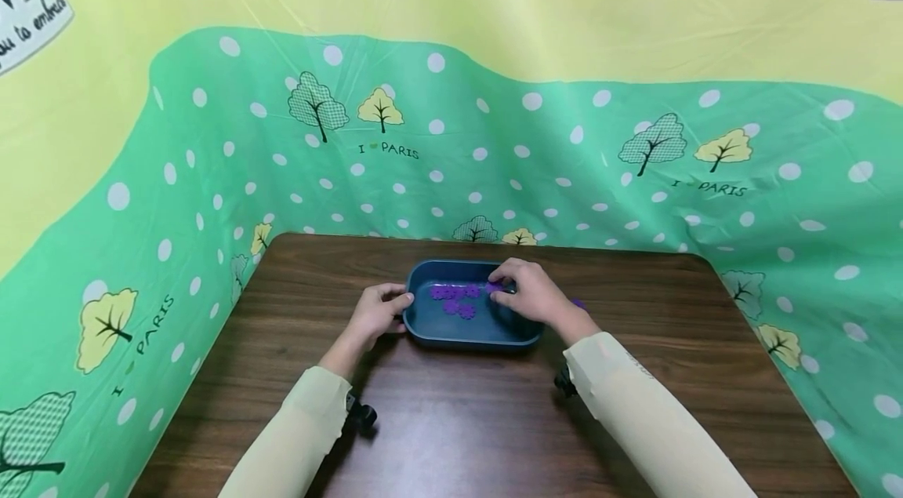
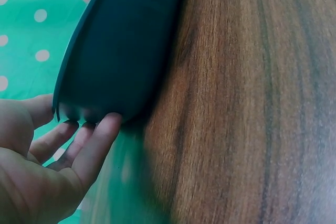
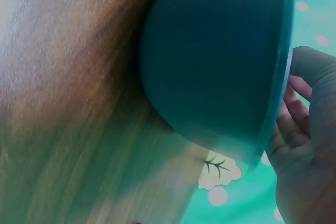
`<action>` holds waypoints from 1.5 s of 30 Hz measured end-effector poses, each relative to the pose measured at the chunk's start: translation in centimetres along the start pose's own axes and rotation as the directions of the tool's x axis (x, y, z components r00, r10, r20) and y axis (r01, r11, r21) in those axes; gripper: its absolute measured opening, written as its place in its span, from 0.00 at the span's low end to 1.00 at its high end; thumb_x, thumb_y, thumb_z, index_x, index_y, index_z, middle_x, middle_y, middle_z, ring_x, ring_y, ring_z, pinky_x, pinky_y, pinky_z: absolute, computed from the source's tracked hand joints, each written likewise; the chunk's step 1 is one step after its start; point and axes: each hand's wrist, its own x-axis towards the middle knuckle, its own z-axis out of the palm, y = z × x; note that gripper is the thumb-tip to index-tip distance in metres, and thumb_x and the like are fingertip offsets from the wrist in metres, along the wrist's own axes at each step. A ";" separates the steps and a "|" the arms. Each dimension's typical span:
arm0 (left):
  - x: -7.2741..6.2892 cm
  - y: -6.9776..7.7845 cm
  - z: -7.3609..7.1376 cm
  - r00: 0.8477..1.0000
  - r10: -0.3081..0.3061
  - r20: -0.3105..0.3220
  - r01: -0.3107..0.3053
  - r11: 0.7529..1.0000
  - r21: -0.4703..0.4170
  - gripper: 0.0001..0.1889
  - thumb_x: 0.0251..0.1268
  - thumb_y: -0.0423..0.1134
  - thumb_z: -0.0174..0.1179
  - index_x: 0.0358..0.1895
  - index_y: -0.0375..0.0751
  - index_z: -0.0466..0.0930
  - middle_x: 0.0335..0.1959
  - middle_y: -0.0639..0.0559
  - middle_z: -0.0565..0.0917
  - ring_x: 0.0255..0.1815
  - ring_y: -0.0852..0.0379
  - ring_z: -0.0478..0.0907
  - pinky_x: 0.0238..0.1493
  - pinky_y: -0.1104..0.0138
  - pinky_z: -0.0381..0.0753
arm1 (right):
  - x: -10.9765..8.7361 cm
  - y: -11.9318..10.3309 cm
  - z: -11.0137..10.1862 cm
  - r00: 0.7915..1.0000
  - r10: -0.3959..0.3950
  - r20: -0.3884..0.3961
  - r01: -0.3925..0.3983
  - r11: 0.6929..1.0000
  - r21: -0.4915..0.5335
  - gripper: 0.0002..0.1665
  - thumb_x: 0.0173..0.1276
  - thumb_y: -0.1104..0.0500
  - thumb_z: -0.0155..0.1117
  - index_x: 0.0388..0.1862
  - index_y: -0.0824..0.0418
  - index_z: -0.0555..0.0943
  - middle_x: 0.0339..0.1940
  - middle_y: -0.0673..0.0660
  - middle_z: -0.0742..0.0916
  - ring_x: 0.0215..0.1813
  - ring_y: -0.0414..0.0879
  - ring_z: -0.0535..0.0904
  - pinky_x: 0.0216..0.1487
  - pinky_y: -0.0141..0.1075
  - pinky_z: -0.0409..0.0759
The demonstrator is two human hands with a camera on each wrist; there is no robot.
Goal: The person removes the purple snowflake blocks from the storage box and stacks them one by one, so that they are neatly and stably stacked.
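Observation:
A dark blue rectangular tray (image 1: pixel 458 339) with raised walls and rounded corners stands on the table. Several purple flower-shaped pieces (image 1: pixel 466 311) lie on its floor, left of the middle. My left hand (image 1: pixel 375 314) grips the tray's left end, thumb at the rim and fingers against the outer wall, as the left wrist view also shows. Over the tray's right part, my right hand (image 1: pixel 532 292) pinches a purple piece (image 1: pixel 495 288) between thumb and fingers. In the right wrist view the tray wall (image 3: pixel 215 66) hides the fingertips and the piece.
Just right of my right wrist, a bit of purple (image 1: pixel 578 303) shows on the table, mostly hidden by the arm. The brown wooden table (image 1: pixel 451 419) extends around the tray. A green and yellow printed cloth (image 1: pixel 480 129) hangs behind and along the sides.

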 end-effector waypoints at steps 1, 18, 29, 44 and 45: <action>0.0 0.0 0.0 1.000 0.001 0.001 -0.001 1.000 0.002 0.21 0.74 0.37 0.63 0.65 0.33 0.78 0.51 0.39 0.81 0.45 0.47 0.83 0.33 0.61 0.92 | -0.1 0.0 -0.2 1.000 0.001 -0.005 -0.001 1.000 0.004 0.13 0.66 0.58 0.76 0.49 0.58 0.88 0.48 0.52 0.87 0.48 0.47 0.83 0.51 0.44 0.88; -0.1 -0.1 0.1 1.000 0.002 -0.013 -0.002 1.000 -0.002 0.20 0.75 0.37 0.63 0.65 0.33 0.78 0.50 0.40 0.81 0.42 0.49 0.83 0.32 0.63 0.91 | -2.4 2.0 -2.3 0.992 -0.003 -0.124 0.011 0.998 0.069 0.13 0.65 0.57 0.77 0.47 0.58 0.88 0.46 0.52 0.88 0.45 0.49 0.84 0.44 0.45 0.87; 0.0 -0.6 0.2 1.000 0.000 -0.005 0.000 1.000 -0.010 0.20 0.74 0.37 0.63 0.64 0.33 0.79 0.49 0.40 0.81 0.43 0.48 0.84 0.32 0.62 0.92 | -4.6 3.6 -2.9 0.982 0.023 -0.189 -0.008 0.997 0.080 0.11 0.65 0.58 0.77 0.45 0.58 0.89 0.43 0.52 0.88 0.42 0.47 0.84 0.42 0.48 0.89; -0.2 -0.3 0.1 1.000 -0.001 -0.008 0.001 1.000 0.000 0.20 0.75 0.38 0.62 0.65 0.34 0.78 0.49 0.39 0.81 0.39 0.49 0.84 0.34 0.60 0.92 | -7.1 7.0 -3.7 0.965 0.068 -0.255 -0.059 0.997 0.040 0.10 0.63 0.61 0.78 0.43 0.61 0.89 0.41 0.54 0.89 0.41 0.49 0.85 0.39 0.43 0.89; -0.2 -0.3 0.1 1.000 -0.001 -0.008 0.001 1.000 0.002 0.20 0.75 0.38 0.62 0.65 0.34 0.78 0.49 0.39 0.81 0.39 0.49 0.83 0.34 0.61 0.92 | -7.3 7.2 -3.8 0.964 0.073 -0.256 -0.065 0.997 0.041 0.10 0.63 0.61 0.78 0.43 0.61 0.89 0.41 0.55 0.89 0.41 0.50 0.85 0.39 0.45 0.89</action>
